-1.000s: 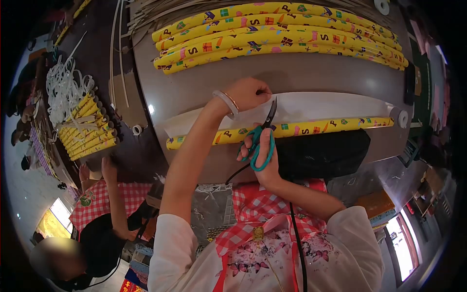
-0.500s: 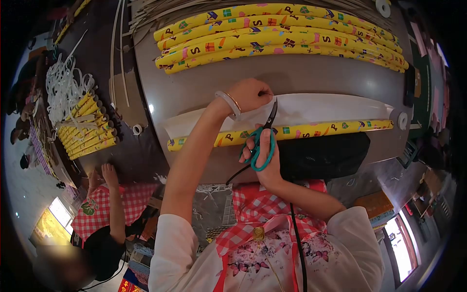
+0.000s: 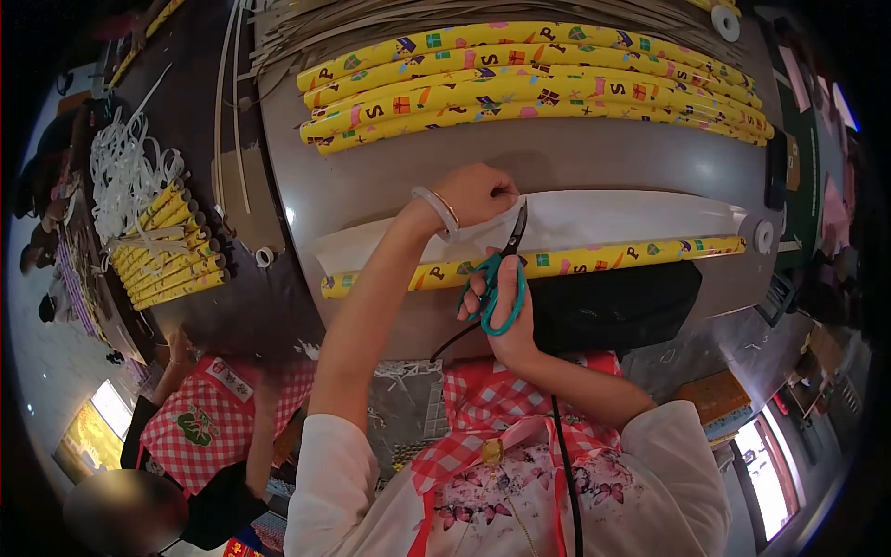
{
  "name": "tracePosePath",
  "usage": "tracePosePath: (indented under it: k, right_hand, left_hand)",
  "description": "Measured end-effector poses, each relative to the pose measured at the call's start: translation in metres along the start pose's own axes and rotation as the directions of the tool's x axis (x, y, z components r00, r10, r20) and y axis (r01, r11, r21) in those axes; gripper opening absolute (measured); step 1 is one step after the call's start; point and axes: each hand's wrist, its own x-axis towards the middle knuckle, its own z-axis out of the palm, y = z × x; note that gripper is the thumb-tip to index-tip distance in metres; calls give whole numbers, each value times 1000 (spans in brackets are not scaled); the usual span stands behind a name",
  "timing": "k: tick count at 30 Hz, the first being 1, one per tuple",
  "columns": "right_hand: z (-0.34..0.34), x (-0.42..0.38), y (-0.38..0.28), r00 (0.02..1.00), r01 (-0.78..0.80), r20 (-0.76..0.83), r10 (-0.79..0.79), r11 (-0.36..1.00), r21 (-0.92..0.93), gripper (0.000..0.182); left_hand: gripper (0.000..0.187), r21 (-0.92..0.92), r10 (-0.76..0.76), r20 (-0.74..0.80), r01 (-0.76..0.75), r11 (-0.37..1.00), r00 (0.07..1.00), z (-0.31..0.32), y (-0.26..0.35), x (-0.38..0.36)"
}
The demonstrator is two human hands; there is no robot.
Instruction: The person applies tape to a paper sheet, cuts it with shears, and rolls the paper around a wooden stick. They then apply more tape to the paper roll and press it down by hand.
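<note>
My left hand [image 3: 477,193], with a bangle on the wrist, is closed in a pinch at the far edge of a partly unrolled sheet of wrapping paper [image 3: 613,213], white side up. The paper's near part is still a yellow printed roll [image 3: 594,263]. My right hand [image 3: 512,320] grips teal-handled scissors [image 3: 513,243]. Their dark blades point away from me over the white paper, with the tips close beside my left fingers. The blades look closed or almost so. My left fingertips are partly hidden.
Several yellow rolls [image 3: 538,88] lie at the back, before brown strips [image 3: 371,28]. A black cloth-like item [image 3: 613,306] lies at the near edge. A tape roll [image 3: 763,237] is on the right. Left are bundled short rolls [image 3: 172,251], white ribbon [image 3: 130,172] and a co-worker [image 3: 209,427].
The view has shifted slightly, so the table sits lower. My hands keep nearly the same place at the paper's edge. The co-worker's arms have drawn back from the left table.
</note>
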Motion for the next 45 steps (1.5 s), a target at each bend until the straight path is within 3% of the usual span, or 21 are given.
tracePosePath:
  k: [5, 14, 24, 30, 32, 36, 38, 39, 41, 42, 44, 45]
  right_hand:
    - [0, 0, -5, 1000, 8, -3, -9, 998, -68, 46]
    - [-1, -6, -15, 1000, -28, 10, 28, 998, -52, 49]
    - [-14, -32, -39, 988, -134, 81, 131, 990, 41, 51]
    - [-30, -48, -63, 995, 10, 97, 3, 991, -131, 49]
    - [-37, -49, -68, 992, 48, 127, -22, 978, -205, 46]
    - [-42, -54, -83, 992, 27, 124, 8, 959, -282, 44]
    - [-51, -57, -100, 975, 27, 202, 95, 847, -531, 42]
    - [-56, -57, -108, 975, 30, 200, 92, 846, -532, 42]
    - [-68, -54, -124, 968, 244, 219, -119, 626, -741, 44]
    - [-75, -52, -134, 952, 286, 204, -229, 424, -860, 48]
    - [-88, -42, -151, 913, 302, 172, -371, 331, -894, 50]
    - [-95, -38, -159, 914, 313, 187, -360, 333, -889, 50]
  left_hand:
    - [25, -6, -42, 7, 42, 999, 999, -1, 2, 1]
    - [24, -29, 37, -31, -38, 999, 999, 3, 0, -3]
    - [22, 3, -13, -64, 13, 1000, 998, 7, 3, -7]
    - [20, -61, 52, -235, -68, 996, 971, 24, 2, -13]
    - [18, 82, 17, -349, 12, 997, 937, 31, 11, -14]
    - [13, 181, -11, -483, 112, 977, 876, 49, 20, -11]
    - [11, 345, 132, -602, 108, 933, 788, 56, 19, -9]
    - [11, 345, 135, -601, 104, 933, 787, 58, 21, -8]
    - [11, 384, 188, -703, 144, 912, 686, 59, 24, -8]
    - [11, 385, 187, -705, 148, 911, 684, 62, 24, -7]
    - [15, 252, 56, -742, 202, 946, 668, 67, 21, -6]
    - [15, 253, 49, -750, 219, 942, 659, 67, 23, -6]
